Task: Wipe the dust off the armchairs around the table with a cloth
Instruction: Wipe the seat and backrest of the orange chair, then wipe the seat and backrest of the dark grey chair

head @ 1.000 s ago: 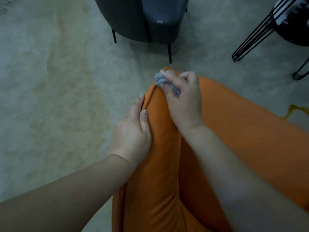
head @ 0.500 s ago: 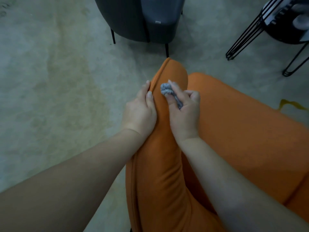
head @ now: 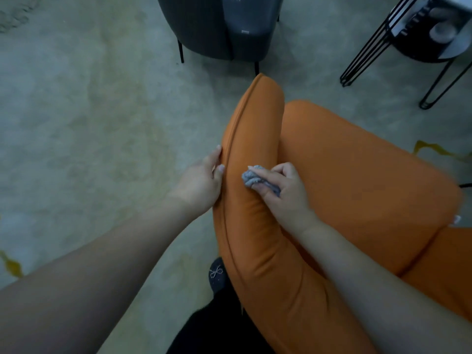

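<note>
An orange armchair [head: 357,180] fills the lower right; its padded left arm curves from the bottom up to a rounded tip near the middle. My right hand [head: 283,192] is shut on a small bunched grey cloth [head: 251,178] and presses it on top of that arm, about halfway along. My left hand [head: 201,181] rests flat against the arm's outer left side, fingers along the seam, holding nothing. A dark grey armchair [head: 217,26] stands at the top middle.
A round black side table [head: 383,47] on thin wire legs stands at the top right, with items on it. Bare mottled floor [head: 89,111] spreads to the left. My dark-socked foot [head: 217,274] shows beside the orange chair's base.
Both hands have slid back along the orange arm toward me, away from its tip. The cloth stayed in my right hand. More of the arm's tip now shows.
</note>
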`<control>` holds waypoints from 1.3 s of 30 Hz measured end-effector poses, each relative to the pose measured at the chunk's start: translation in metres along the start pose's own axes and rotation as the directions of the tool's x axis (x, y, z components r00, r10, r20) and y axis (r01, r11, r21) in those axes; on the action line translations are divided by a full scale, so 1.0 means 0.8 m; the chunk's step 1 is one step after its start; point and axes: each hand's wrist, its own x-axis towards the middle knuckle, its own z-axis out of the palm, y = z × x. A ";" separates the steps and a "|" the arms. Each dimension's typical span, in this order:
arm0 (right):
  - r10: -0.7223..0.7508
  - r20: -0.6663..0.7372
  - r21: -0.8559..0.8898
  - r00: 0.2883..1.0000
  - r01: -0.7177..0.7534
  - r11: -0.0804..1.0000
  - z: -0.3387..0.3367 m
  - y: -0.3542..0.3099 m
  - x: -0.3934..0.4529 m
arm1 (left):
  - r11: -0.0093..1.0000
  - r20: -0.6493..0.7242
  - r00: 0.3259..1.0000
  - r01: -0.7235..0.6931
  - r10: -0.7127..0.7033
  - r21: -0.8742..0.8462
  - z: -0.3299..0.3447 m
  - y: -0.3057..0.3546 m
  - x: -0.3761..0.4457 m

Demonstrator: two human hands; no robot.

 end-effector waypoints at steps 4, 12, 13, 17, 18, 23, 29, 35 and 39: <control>0.126 -0.020 0.018 0.992 -0.126 0.992 -0.024 -0.028 -0.018 | 0.977 0.102 0.994 -0.045 0.024 0.210 -0.030 0.000 -0.046; 0.159 -0.068 -0.086 0.985 -0.164 0.983 -0.033 -0.108 -0.014 | 0.909 0.149 0.983 -0.158 0.108 0.385 -0.095 -0.035 -0.104; 0.166 -0.094 -0.092 0.982 -0.175 0.980 -0.024 -0.117 -0.009 | 0.889 0.149 0.982 -0.172 0.119 0.425 -0.105 -0.042 -0.103; 0.189 -0.196 -0.079 0.962 -0.208 0.975 0.030 -0.164 0.010 | 0.805 0.183 0.971 -0.233 0.157 0.545 -0.155 -0.084 -0.092; 0.198 -0.195 -0.070 0.961 -0.215 0.974 0.046 -0.178 0.015 | 0.796 0.185 0.969 -0.242 0.166 0.555 -0.169 -0.097 -0.089; 0.223 -0.182 -0.066 0.958 -0.238 0.969 0.118 -0.229 0.052 | 0.752 0.189 0.958 -0.285 0.214 0.595 -0.240 -0.161 -0.062; 0.327 -0.269 -0.050 0.906 -0.352 0.934 0.169 -0.262 0.103 | 0.751 0.196 0.959 -0.283 0.205 0.597 -0.293 -0.202 -0.025; 0.359 -0.273 -0.029 0.893 -0.381 0.924 0.168 -0.264 0.155 | 0.768 0.215 0.950 -0.310 0.226 0.560 -0.311 -0.189 0.035; 0.410 -0.232 0.023 0.882 -0.417 0.909 0.141 -0.239 0.209 | 0.748 0.258 0.933 -0.356 0.251 0.560 -0.316 -0.163 0.091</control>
